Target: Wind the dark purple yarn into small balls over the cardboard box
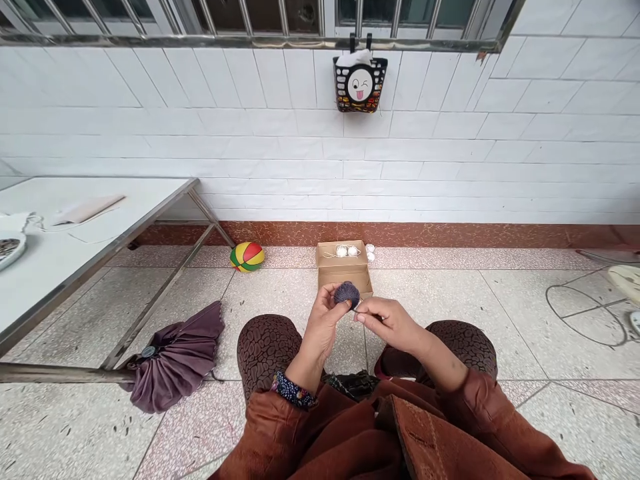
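My left hand (323,319) pinches the pompom (347,293) just before the box (344,268); my right hand (387,321) fingertips press together at its edge.

What the right hand (387,321) pinches is too thin to make out, and the left hand (324,319) covers part of the dark tuft (346,292). The small pale things in the cardboard box (343,267) are too tiny to identify. The table (60,257) and the plate (9,248) run off the left edge.

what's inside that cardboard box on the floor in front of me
The cardboard box holds small round white things at its far end. The dark ball held by both hands covers its near edge.
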A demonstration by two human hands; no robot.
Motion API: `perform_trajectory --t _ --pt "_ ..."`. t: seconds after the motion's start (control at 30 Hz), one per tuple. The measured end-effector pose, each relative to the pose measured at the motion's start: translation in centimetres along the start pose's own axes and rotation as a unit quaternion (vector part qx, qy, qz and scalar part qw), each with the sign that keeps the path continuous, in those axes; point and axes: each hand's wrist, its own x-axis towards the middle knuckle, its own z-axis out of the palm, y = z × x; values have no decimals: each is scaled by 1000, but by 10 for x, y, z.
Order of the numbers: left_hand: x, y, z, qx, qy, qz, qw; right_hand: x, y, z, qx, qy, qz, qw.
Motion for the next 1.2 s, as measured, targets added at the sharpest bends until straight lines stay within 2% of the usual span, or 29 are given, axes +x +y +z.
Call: perform_trajectory --t 0.2,0.4,0.47,0.53,0.63,0.8,0.97,1.07,1.2 --pt "-5 -2 4 45 -102 -32 993 15 5 -22 -35 59 -14 998" --pt "-12 -1 6 -9 -179 -67 982 14 32 -16 -31 106 27 994" --pt "-13 1 9 -52 -172 -79 981 9 42 -8 -38 111 50 992" --pt "-11 3 11 -102 -139 -84 981 3 49 2 -52 99 73 991" --pt "-4 4 8 -130 -78 -75 986 -6 50 13 -71 46 74 994" --pt "5 -3 -7 -54 0 -28 998 -12 28 14 -77 -48 -17 996" --pt "6 -12 -13 1 66 34 997 -9 -4 10 -88 -114 -93 985" --pt "2 -14 -12 44 42 27 998 -2 -15 2 -90 -81 -89 989" --pt "-7 -13 -10 61 -76 -21 995 14 -5 -15 -79 18 -35 996"
